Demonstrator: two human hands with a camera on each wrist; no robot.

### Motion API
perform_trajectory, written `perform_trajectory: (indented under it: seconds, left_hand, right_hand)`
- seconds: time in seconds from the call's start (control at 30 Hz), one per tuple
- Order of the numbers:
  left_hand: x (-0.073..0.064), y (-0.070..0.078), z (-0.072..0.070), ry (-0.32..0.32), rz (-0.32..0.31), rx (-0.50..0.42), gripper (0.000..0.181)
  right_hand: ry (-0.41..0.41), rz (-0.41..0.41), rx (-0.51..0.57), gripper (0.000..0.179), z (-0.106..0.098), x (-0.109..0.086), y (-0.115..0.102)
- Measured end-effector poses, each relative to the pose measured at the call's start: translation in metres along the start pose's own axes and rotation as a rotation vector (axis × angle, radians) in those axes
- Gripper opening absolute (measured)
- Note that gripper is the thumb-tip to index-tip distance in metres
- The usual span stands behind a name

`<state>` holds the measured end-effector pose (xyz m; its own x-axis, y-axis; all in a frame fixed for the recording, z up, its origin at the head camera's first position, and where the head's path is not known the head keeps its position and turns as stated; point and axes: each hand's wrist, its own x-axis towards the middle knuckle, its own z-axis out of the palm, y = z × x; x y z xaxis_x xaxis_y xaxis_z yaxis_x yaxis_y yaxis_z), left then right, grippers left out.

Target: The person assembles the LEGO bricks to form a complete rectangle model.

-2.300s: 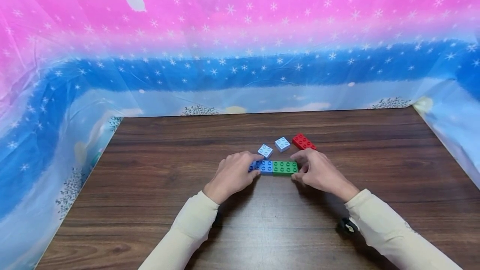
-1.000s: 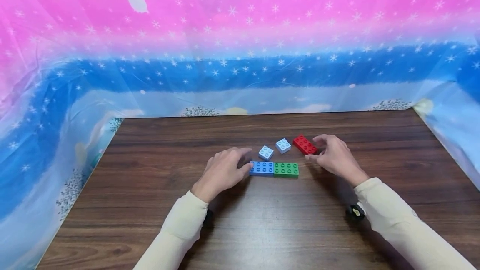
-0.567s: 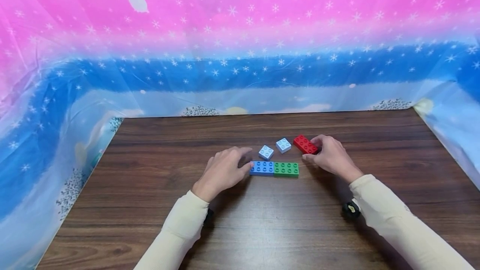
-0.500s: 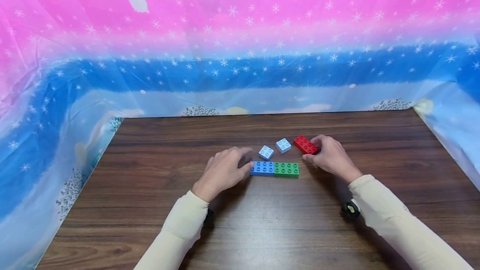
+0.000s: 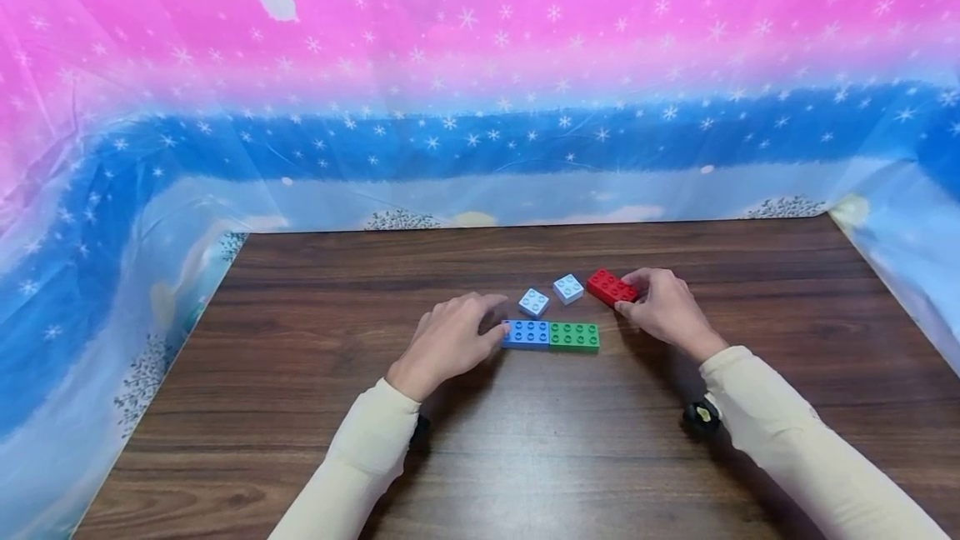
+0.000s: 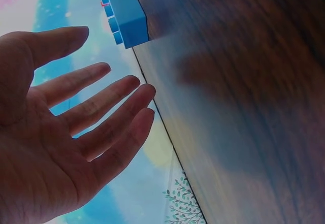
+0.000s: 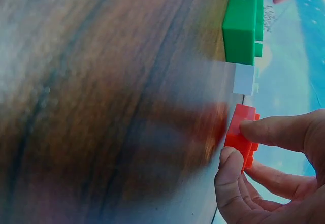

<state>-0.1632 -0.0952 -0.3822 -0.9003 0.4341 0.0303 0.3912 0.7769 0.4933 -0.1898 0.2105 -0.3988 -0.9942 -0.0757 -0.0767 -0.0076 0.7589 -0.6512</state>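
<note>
My right hand (image 5: 666, 307) pinches the near right end of a red eight-stud toy brick (image 5: 609, 286) between thumb and fingers; the right wrist view shows the thumb on the side of the red brick (image 7: 239, 135). My left hand (image 5: 452, 338) stays by the left end of a blue brick (image 5: 527, 335), fingers loosely spread. In the left wrist view the left hand (image 6: 86, 122) holds nothing, and the blue brick (image 6: 129, 16) sits apart from the fingers. A green brick (image 5: 574, 337) lies end to end with the blue one.
Two small white four-stud bricks, a left one (image 5: 533, 302) and a right one (image 5: 567, 288), lie behind the blue-green row. The brown wooden table (image 5: 337, 290) is bordered at the back and sides by a patterned cloth (image 5: 480, 140).
My right hand has left the green brick, moved right to the red brick and brought its thumb against it. My left hand has drawn back slightly left, off the blue brick.
</note>
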Motion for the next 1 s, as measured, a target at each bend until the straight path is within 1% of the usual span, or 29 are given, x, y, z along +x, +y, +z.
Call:
perform_trajectory:
  seconds: [0.4, 0.6, 0.87, 1.0]
  left_hand:
    - [0.004, 0.002, 0.001, -0.020, -0.005, -0.023, 0.040]
    - [0.006, 0.004, 0.001, -0.025, -0.001, -0.015, 0.040]
    - [0.008, 0.007, 0.003, -0.009, 0.018, -0.012, 0.040]
    - [0.009, 0.009, 0.005, -0.009, 0.024, -0.014, 0.042]
  right_hand:
    - [-0.006, 0.031, 0.049, 0.041, -0.006, -0.008, -0.008]
    - [-0.011, -0.001, 0.063, 0.042, -0.006, -0.012, -0.014]
    - [-0.038, -0.059, 0.079, 0.039, -0.002, -0.016, -0.022]
    - [-0.058, -0.067, 0.079, 0.038, 0.000, -0.017, -0.026]
